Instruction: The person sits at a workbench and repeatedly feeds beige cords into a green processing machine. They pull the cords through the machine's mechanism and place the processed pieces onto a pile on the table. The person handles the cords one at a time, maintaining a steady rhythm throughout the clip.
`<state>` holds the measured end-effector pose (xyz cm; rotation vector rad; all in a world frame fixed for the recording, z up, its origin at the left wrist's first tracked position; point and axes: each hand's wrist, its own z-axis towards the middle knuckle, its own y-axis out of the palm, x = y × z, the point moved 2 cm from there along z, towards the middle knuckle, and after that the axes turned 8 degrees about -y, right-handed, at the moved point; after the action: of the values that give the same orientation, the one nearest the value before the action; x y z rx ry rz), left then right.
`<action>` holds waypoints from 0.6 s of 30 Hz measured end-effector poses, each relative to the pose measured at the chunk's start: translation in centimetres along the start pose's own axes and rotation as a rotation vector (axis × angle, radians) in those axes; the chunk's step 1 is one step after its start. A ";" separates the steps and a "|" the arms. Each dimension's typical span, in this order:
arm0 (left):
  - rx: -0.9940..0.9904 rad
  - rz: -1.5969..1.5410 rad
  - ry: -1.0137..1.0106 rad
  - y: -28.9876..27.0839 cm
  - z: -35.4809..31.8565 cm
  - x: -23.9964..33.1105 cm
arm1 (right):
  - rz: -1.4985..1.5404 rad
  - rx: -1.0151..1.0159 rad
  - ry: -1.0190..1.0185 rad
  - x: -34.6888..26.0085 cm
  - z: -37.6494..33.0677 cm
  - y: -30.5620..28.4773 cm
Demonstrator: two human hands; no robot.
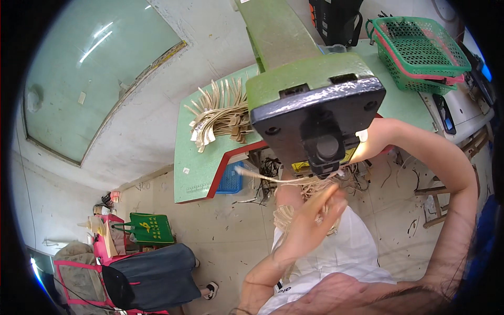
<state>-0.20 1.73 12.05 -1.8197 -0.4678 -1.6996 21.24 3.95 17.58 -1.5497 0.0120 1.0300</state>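
My left hand (317, 215) is raised over my lap, its fingers drawn together and somewhat blurred. What they hold, if anything, is hard to make out. Just beyond the fingertips, thin beige straps (312, 185) bunch below the machine head, and one strap (262, 177) sticks out to the left. More beige straps (283, 215) lie against my lap beside the left wrist. My right hand (370, 142) reaches behind the black-faced head of a green machine (315, 123), which hides its fingers. A yellow label (300, 167) shows on the machine's lower edge.
A bundle of beige straps (223, 118) lies on the green table (191, 170) left of the machine. Stacked green and pink baskets (420, 50) stand at the back right, near a phone (444, 113). A blue crate (230, 179) sits below; another person's dark clothing (152, 275) shows lower left.
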 end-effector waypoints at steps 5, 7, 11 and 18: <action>0.049 -0.522 -0.131 1.1 3.5 -1.4 | 0.106 -0.036 0.080 -3.1 1.1 0.2; 0.015 -0.489 -0.155 1.2 3.4 -1.7 | 0.001 0.066 -0.045 -2.7 0.6 0.5; 0.098 -0.477 -0.098 0.9 2.4 -2.8 | 0.055 0.069 -0.014 -1.8 0.4 0.4; 0.276 -0.427 -0.080 -1.8 0.4 -4.1 | -0.009 0.148 0.108 -1.3 -0.5 1.6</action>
<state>-1.47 3.96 8.36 -1.6682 -1.1336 -1.7267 19.86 2.41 17.00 -1.4674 0.1521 0.9169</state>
